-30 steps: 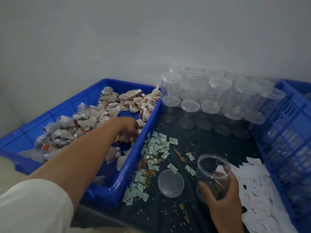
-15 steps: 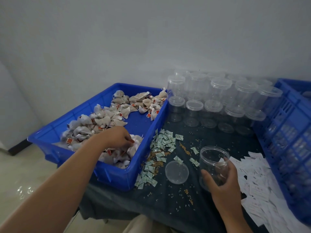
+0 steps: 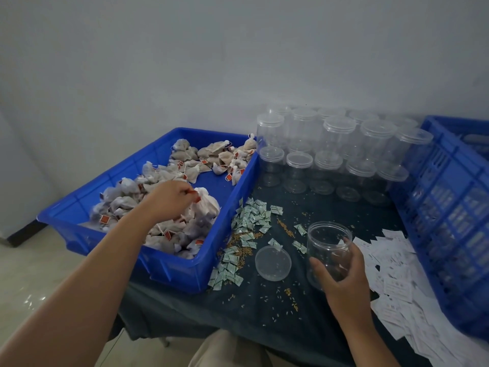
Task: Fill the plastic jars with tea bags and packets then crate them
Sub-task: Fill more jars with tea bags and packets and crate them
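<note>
Most of the work remains, I judge: beside the blue crate [image 3: 449,207], many lidded jars [image 3: 338,154] stand empty at the back. In the blue tray [image 3: 79,215], the left hand [image 3: 169,200] pinches some tea bags [image 3: 206,205]. The right hand [image 3: 344,282] is curled around an open, empty jar [image 3: 328,250] near its lid [image 3: 272,263].

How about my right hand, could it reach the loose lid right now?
Probably not at once: the right hand grips the open jar. The lid lies uncovered just beside it, so the way looks free once the jar is down.
</note>
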Demonstrator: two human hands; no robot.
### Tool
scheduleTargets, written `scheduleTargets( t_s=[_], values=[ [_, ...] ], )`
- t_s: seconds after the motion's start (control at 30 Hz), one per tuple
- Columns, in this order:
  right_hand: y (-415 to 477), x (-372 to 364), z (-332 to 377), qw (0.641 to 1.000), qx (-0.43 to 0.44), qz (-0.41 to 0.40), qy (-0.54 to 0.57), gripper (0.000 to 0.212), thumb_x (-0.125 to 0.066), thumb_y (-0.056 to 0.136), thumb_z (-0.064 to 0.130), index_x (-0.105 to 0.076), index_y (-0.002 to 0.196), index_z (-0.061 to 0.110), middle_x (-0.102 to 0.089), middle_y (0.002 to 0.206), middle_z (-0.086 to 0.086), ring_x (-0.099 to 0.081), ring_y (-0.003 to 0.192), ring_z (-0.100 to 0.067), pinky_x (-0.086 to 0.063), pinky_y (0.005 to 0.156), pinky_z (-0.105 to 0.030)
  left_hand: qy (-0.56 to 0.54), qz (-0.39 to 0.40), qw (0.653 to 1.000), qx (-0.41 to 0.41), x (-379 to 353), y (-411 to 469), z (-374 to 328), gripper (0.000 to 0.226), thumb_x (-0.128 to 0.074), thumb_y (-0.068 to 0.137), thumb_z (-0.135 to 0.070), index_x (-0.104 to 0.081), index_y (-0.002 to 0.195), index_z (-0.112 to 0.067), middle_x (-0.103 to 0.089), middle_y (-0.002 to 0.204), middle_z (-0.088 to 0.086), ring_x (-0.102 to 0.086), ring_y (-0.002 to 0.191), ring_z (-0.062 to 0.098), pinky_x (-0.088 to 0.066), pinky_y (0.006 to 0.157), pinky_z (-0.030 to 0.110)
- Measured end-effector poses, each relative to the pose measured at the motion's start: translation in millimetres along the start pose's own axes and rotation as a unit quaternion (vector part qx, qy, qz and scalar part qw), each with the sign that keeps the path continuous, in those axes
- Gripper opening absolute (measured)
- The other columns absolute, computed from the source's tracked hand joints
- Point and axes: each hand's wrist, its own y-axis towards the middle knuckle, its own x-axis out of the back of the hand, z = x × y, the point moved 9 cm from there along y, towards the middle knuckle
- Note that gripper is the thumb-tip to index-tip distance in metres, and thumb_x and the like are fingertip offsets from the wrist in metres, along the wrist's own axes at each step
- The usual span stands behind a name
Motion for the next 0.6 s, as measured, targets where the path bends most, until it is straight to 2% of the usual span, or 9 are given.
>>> scheduleTargets(
  t_s=[0.07, 0.17, 0.3, 0.33, 0.4, 0.43, 0.5, 0.6],
  values=[
    [0.3, -0.3, 0.1, 1.000, 0.006, 0.002, 0.002, 0.072, -0.084, 0.072, 0.061, -0.040, 0.127, 0.073, -0.061, 0.119, 0.043, -0.063, 0.107, 0.014, -0.050, 0.086, -0.020, -0.030, -0.027, 0.999, 0.018, 11.4, -2.2, -0.8, 0.023, -0.063, 0.101, -0.041, -0.077, 0.087, -0.031, -0.074, 0.086, -0.009, -0.071, 0.077, 0.014, -0.053, 0.067, 0.030],
    [1.3, -1.6, -0.2, 1.000, 0.010, 0.006, 0.005, 0.071, -0.085, 0.072, 0.060, -0.041, 0.128, 0.071, -0.060, 0.119, 0.042, -0.062, 0.108, 0.015, -0.049, 0.086, -0.020, -0.038, -0.043, 0.997, 0.047, 24.4, -4.4, -6.5, 0.030, -0.057, 0.103, -0.039, -0.077, 0.092, -0.019, -0.074, 0.086, 0.002, -0.067, 0.074, 0.019, -0.053, 0.067, 0.032],
    [2.8, -1.9, -1.3, 1.000, 0.017, 0.010, 0.013, 0.070, -0.084, 0.072, 0.061, -0.044, 0.129, 0.066, -0.063, 0.121, 0.038, -0.064, 0.111, 0.010, -0.052, 0.089, -0.023, -0.098, -0.034, 0.991, 0.084, 35.2, -15.2, -27.1, 0.029, -0.053, 0.103, -0.031, -0.066, 0.092, -0.007, -0.063, 0.086, 0.010, -0.053, 0.074, 0.021, -0.047, 0.070, 0.038],
    [3.1, -1.9, -1.5, 1.000, 0.019, 0.010, 0.014, 0.069, -0.084, 0.072, 0.061, -0.045, 0.129, 0.066, -0.064, 0.122, 0.037, -0.065, 0.111, 0.009, -0.053, 0.090, -0.024, -0.105, -0.048, 0.990, 0.085, 40.5, -18.8, -34.3, 0.023, -0.054, 0.104, -0.026, -0.066, 0.095, -0.008, -0.062, 0.090, 0.011, -0.054, 0.078, 0.022, -0.046, 0.072, 0.038],
    [3.5, -2.7, -1.3, 0.999, 0.025, 0.012, 0.017, 0.069, -0.084, 0.072, 0.062, -0.044, 0.128, 0.068, -0.064, 0.123, 0.034, -0.066, 0.112, 0.006, -0.053, 0.091, -0.024, -0.087, -0.074, 0.989, 0.090, 51.0, -23.1, -46.4, 0.014, -0.057, 0.104, -0.009, -0.065, 0.116, -0.008, -0.064, 0.111, 0.015, -0.059, 0.098, 0.027, -0.049, 0.085, 0.038],
    [3.5, -3.4, -0.6, 0.999, 0.028, 0.014, 0.019, 0.069, -0.084, 0.072, 0.061, -0.044, 0.129, 0.068, -0.065, 0.124, 0.033, -0.066, 0.113, 0.006, -0.053, 0.091, -0.023, -0.105, -0.091, 0.987, 0.083, 56.6, -25.6, -55.3, 0.026, -0.059, 0.102, -0.002, -0.061, 0.128, -0.006, -0.063, 0.122, 0.017, -0.059, 0.110, 0.029, -0.049, 0.093, 0.037],
    [3.7, -4.9, 1.4, 0.999, 0.037, 0.018, 0.023, 0.071, -0.085, 0.073, 0.059, -0.044, 0.130, 0.069, -0.066, 0.124, 0.033, -0.066, 0.114, 0.007, -0.053, 0.091, -0.016, -0.160, -0.085, 0.979, 0.089, 59.4, -26.5, -68.2, 0.042, -0.063, 0.098, 0.005, -0.057, 0.139, -0.002, -0.061, 0.133, 0.020, -0.056, 0.123, 0.033, -0.044, 0.100, 0.036],
    [3.3, -9.1, 2.9, 0.998, 0.047, 0.038, 0.030, 0.074, -0.087, 0.075, 0.060, -0.045, 0.136, 0.062, -0.068, 0.129, 0.027, -0.067, 0.119, 0.002, -0.053, 0.096, -0.016, -0.270, -0.056, 0.957, 0.095, 57.7, -22.7, -83.3, 0.047, -0.068, 0.092, 0.009, -0.059, 0.137, 0.000, -0.062, 0.130, 0.022, -0.056, 0.122, 0.038, -0.041, 0.099, 0.039]
  ],
)
